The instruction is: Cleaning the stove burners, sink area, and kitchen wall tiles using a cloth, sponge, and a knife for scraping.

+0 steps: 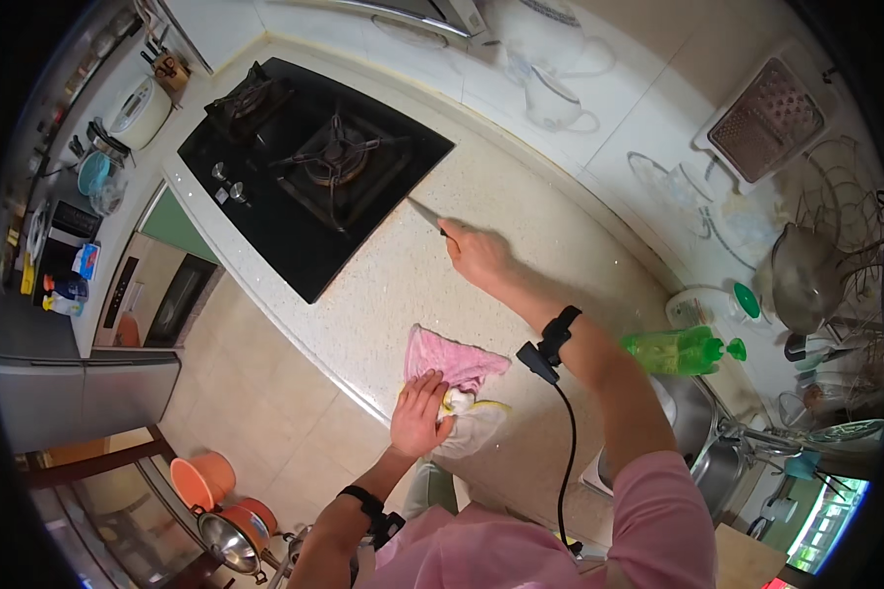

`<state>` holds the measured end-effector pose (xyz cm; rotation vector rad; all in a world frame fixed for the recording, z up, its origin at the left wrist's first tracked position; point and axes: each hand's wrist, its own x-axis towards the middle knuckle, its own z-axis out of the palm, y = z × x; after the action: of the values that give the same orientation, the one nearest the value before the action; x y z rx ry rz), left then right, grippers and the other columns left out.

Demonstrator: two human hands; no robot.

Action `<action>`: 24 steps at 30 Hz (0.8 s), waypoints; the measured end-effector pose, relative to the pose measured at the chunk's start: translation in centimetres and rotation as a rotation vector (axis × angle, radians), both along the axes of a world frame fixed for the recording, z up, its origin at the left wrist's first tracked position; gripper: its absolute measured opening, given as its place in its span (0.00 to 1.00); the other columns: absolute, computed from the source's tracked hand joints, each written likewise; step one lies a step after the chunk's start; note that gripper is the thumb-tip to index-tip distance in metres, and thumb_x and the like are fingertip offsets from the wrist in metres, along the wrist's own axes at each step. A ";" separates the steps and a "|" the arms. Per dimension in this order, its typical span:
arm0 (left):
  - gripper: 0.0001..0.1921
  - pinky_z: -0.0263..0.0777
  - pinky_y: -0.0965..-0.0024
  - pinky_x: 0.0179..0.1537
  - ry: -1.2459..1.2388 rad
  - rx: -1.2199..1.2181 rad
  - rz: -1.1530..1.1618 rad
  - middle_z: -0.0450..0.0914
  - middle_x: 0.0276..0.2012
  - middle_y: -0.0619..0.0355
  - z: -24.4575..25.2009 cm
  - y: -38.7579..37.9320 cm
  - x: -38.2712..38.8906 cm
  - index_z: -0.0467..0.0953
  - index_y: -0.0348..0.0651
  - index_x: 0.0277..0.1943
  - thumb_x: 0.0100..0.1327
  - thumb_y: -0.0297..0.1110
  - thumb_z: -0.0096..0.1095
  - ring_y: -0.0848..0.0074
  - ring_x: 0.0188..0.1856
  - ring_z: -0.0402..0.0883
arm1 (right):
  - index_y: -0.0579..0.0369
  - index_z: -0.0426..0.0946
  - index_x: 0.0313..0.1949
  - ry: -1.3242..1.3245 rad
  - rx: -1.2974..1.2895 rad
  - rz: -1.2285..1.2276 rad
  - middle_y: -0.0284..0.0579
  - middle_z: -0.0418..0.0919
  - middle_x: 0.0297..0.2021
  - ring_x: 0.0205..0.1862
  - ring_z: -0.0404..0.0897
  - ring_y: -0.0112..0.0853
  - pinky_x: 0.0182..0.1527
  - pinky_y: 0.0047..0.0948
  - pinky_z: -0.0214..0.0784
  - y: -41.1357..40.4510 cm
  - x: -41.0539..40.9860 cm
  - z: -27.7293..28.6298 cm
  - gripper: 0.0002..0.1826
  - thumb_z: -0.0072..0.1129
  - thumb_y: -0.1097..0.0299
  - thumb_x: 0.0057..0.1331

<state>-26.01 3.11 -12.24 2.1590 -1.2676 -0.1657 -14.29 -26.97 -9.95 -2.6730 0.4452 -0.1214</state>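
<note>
My right hand (pixel 479 254) grips a knife (pixel 423 213) by its dark handle. The blade points up and left, its tip at the right edge of the black glass gas hob (pixel 383 213). My left hand (pixel 418 416) lies with its fingers on a pink cloth (pixel 449 358) near the front edge of the speckled pale countertop (pixel 560 228). Beside the thumb lies a white cloth with a yellow edge (pixel 475 427), touching the pink one. Both wrists wear black straps, and a black cable hangs from the right one.
A green bottle (pixel 670 351) stands by the metal sink (pixel 722 464) at the right, near a wire rack with a metal pan (pixel 807 280). A tiled wall runs behind the counter. Orange buckets (pixel 202 478) stand on the floor, lower left.
</note>
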 end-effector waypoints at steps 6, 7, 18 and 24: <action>0.28 0.60 0.48 0.67 0.008 -0.021 -0.022 0.72 0.62 0.44 -0.2 -1.3 -0.6 0.73 0.33 0.57 0.55 0.38 0.63 0.54 0.67 0.69 | 0.47 0.72 0.63 -0.101 0.046 -0.127 0.58 0.83 0.30 0.32 0.85 0.48 0.33 0.47 0.76 -4.0 0.5 -0.5 0.21 0.46 0.62 0.72; 0.28 0.60 0.48 0.67 0.001 -0.007 -0.013 0.72 0.62 0.44 -0.3 -0.9 -0.4 0.73 0.33 0.57 0.55 0.38 0.63 0.54 0.67 0.69 | 0.47 0.72 0.63 -0.106 0.060 -0.118 0.58 0.83 0.30 0.32 0.85 0.48 0.33 0.47 0.76 -2.5 0.8 0.1 0.21 0.46 0.62 0.72; 0.29 0.60 0.49 0.67 -0.012 -0.054 -0.006 0.72 0.62 0.45 -0.4 -1.2 -0.7 0.73 0.34 0.58 0.55 0.40 0.65 0.54 0.67 0.69 | 0.44 0.73 0.62 -0.039 0.023 -0.128 0.53 0.84 0.30 0.30 0.85 0.46 0.35 0.49 0.77 -1.6 -0.1 0.8 0.20 0.44 0.63 0.72; 0.28 0.61 0.48 0.66 -0.027 0.018 0.019 0.72 0.62 0.45 0.1 0.5 -0.3 0.72 0.34 0.58 0.56 0.40 0.64 0.54 0.66 0.69 | 0.42 0.74 0.60 0.010 -0.019 0.187 0.55 0.83 0.29 0.30 0.84 0.49 0.33 0.49 0.77 2.9 -1.7 1.6 0.19 0.47 0.62 0.72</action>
<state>-26.29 3.58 -12.18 2.1941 -1.2649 -0.1412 -15.97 -24.04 -8.35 -2.7191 0.1958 -0.0569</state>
